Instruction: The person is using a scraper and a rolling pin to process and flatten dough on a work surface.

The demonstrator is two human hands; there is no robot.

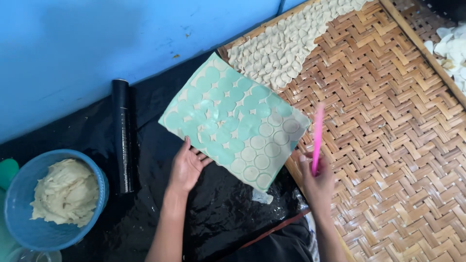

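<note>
Head view is looking down on a wide woven bamboo tray (388, 145) that is filling the right side, with a band of small pale dough pieces (286, 46) lying in overlapping rows along its upper edge. To its left, black plastic sheeting (218, 208) is covering the floor beneath a blue wall (97, 43).

A light green board (233, 121) is resting tilted across the tray's edge and the sheeting, and thin dough circles (262, 143) are lying on it, crowded toward its lower right corner, with cut outlines showing over the rest. It is looking stiff and light enough to steady by one edge; the rounds are looking soft, thin and easy to tear or stretch, so they are probably better lifted from underneath at the rim than pinched.

A blue bowl (22, 194) at lower left is holding a lump of pale dough (65, 191), which is looking dense and sticky. A black roll (124, 136) is lying between the bowl and the board.

The left hand (184, 167) is lying loosely spread, fingertips touching the board's lower left edge, gripping nothing. The right hand (318, 182) is wrapped around a thin pink stick (317, 138), which is blurring above the tray just beside the board's right corner.
</note>
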